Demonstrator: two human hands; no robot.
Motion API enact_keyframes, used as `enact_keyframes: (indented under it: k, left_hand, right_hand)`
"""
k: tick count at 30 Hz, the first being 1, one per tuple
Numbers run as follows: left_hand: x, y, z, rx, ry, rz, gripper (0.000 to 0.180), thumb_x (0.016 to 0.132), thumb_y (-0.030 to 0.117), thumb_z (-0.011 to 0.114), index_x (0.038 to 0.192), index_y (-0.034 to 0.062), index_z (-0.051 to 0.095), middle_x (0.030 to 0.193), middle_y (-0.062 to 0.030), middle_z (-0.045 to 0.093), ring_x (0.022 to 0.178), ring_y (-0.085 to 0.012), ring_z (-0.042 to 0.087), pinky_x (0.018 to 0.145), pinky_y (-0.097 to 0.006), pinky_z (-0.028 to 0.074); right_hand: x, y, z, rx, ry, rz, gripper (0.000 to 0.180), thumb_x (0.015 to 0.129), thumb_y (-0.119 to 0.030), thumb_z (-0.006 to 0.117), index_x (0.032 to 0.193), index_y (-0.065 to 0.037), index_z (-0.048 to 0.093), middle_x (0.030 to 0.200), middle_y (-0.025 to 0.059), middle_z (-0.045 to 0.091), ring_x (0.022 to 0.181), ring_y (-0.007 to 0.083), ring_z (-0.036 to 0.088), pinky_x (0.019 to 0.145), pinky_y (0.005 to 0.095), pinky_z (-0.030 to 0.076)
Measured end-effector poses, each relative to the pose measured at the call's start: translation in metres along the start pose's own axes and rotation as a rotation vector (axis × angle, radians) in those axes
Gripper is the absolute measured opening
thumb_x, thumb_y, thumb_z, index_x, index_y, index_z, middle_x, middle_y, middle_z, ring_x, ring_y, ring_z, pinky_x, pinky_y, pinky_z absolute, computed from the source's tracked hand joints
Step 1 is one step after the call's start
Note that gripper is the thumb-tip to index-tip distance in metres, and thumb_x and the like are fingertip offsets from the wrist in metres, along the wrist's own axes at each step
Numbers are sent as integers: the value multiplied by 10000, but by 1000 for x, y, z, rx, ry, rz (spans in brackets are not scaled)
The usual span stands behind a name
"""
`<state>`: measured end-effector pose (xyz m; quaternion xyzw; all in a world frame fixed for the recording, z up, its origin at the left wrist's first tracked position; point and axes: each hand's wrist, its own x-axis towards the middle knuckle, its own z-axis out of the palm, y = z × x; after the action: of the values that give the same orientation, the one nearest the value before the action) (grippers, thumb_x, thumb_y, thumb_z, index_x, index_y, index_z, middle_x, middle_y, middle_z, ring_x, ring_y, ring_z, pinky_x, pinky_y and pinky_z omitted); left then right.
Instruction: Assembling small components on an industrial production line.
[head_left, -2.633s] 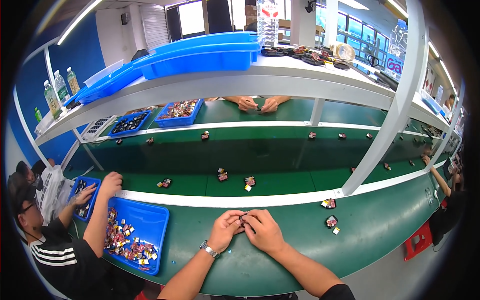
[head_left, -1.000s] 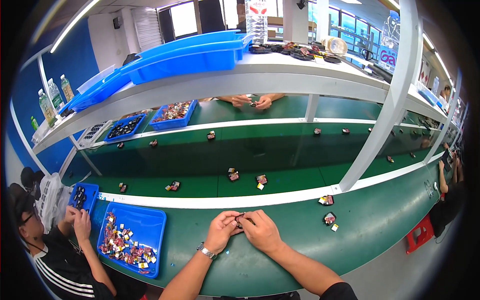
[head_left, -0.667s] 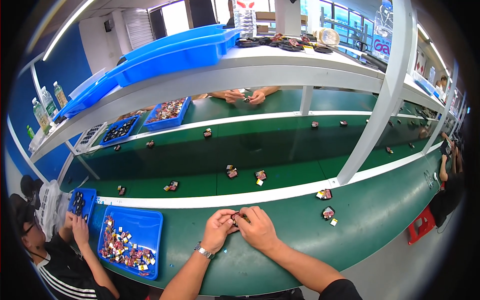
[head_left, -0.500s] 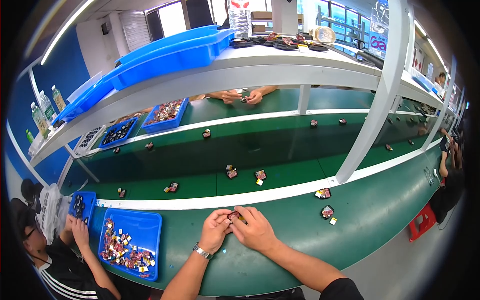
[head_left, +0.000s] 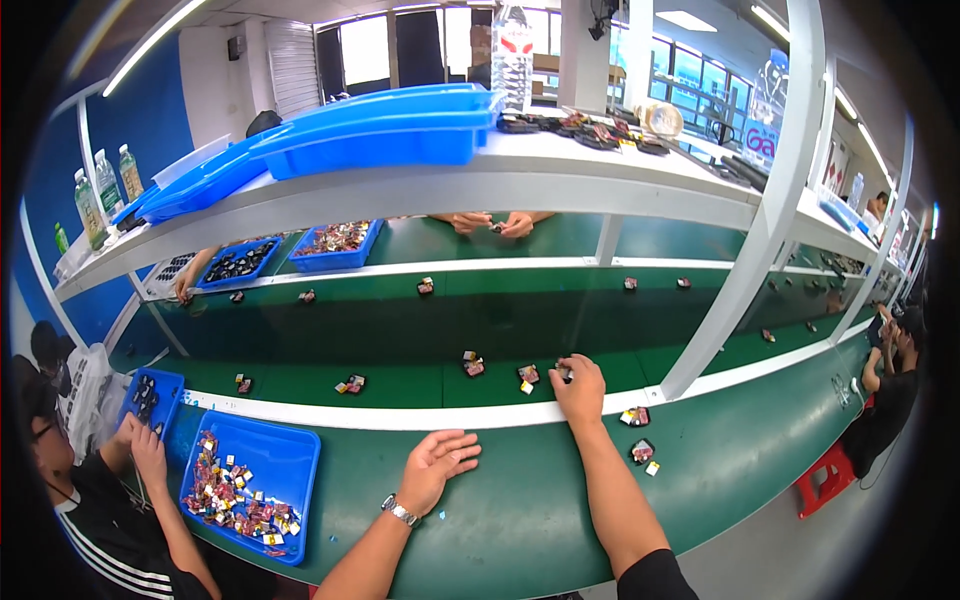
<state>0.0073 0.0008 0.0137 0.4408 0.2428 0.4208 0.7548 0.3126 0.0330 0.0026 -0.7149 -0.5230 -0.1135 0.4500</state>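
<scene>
My right hand (head_left: 583, 390) reaches over the white rail to the green belt. Its fingers are closed on a small dark part (head_left: 566, 376), mostly hidden by them. Just left of it on the belt lies a small black-and-red part with a white-and-yellow tag (head_left: 528, 375); a similar part (head_left: 473, 364) sits further left. My left hand (head_left: 441, 466), a watch on its wrist, is held over the near green worktop (head_left: 500, 500) with its fingers stretched out and nothing in it. To the right, two more tagged parts (head_left: 635, 416) (head_left: 642, 451) rest on the worktop.
A blue tray (head_left: 312, 450) of red-and-white pieces stands at left, beside a co-worker (head_left: 100, 510) with a smaller blue tray (head_left: 180, 385). A slanted white post (head_left: 735, 250) rises right of my right hand. Overhead, a white shelf (head_left: 600, 185) holds blue trays and bottles.
My hands were together over the worktop around a small part. Now they are apart: the right has moved forward and right over the belt, and the left has opened.
</scene>
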Motion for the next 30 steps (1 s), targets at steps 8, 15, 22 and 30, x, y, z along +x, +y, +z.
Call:
enact_keyframes:
  k: [8, 15, 22, 30]
  left_hand:
    - [-5, 3, -12, 109, -4, -41, 207, 990, 15, 517, 1184, -45, 553, 1167, -221, 652, 1046, -302, 678, 904, -410, 572]
    - [-1, -3, -11, 112, -29, -32, 196, 998, 35, 519, 1175, -38, 560, 1115, -209, 671, 966, -270, 692, 847, -378, 579]
    - [-5, 7, -10, 135, 81, -87, 301, 1048, 158, 475, 1254, -53, 536, 1147, -182, 657, 924, -211, 682, 818, -323, 574]
    - [1, 12, -22, 256, -251, -317, 407, 1070, 276, 450, 1325, -28, 543, 1033, -78, 663, 834, -126, 661, 718, -243, 544]
  right_hand:
    - [-13, -62, 11, -88, -110, 22, 610, 754, -351, 823, 1153, 24, 556, 1098, 207, 589, 1071, 388, 537, 945, 442, 454]
    - [-17, -49, 20, -62, -149, 119, 507, 725, -185, 846, 1072, -7, 522, 990, 178, 611, 977, 356, 576, 858, 450, 476]
    - [-66, -92, -40, 511, -418, -115, 470, 756, -127, 812, 1136, -45, 549, 1038, 136, 644, 1018, 298, 623, 896, 391, 508]
    - [-69, -118, -76, 534, -828, -336, 475, 820, -75, 745, 1267, -91, 583, 1200, 107, 618, 1123, 292, 594, 981, 385, 490]
